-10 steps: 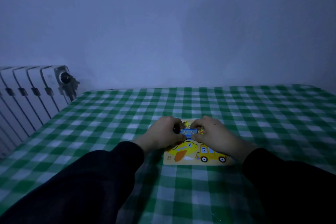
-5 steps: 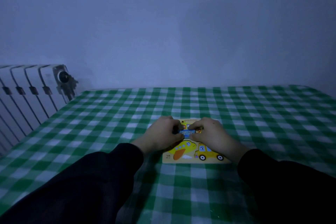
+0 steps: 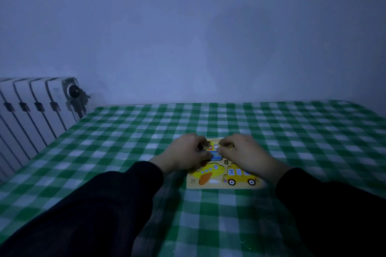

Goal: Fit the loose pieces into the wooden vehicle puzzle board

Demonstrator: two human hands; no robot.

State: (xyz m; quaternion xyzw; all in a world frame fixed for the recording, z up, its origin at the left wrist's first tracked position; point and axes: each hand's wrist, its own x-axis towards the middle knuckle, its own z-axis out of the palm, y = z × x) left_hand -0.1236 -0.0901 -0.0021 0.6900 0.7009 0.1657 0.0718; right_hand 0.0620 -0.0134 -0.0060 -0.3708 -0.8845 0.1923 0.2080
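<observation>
The wooden puzzle board (image 3: 224,185) lies flat on the green checked tablecloth. A yellow plane piece (image 3: 207,171) and a yellow bus piece (image 3: 240,175) sit in its near row. Both hands rest over the board's far half. My left hand (image 3: 186,155) and my right hand (image 3: 243,153) pinch a blue vehicle piece (image 3: 215,155) between their fingertips, low on the board's middle. Behind it a piece with red and blue parts (image 3: 213,146) shows between the fingers. The hands hide the rest of the far row.
A white radiator (image 3: 35,108) with a black valve knob stands at the table's left side. A plain wall runs behind the table's far edge. Checked cloth (image 3: 313,135) stretches to the right and left of the board.
The hands and the blue piece have stayed over the board's middle; the fingers shifted slightly, and the view has tilted a little.
</observation>
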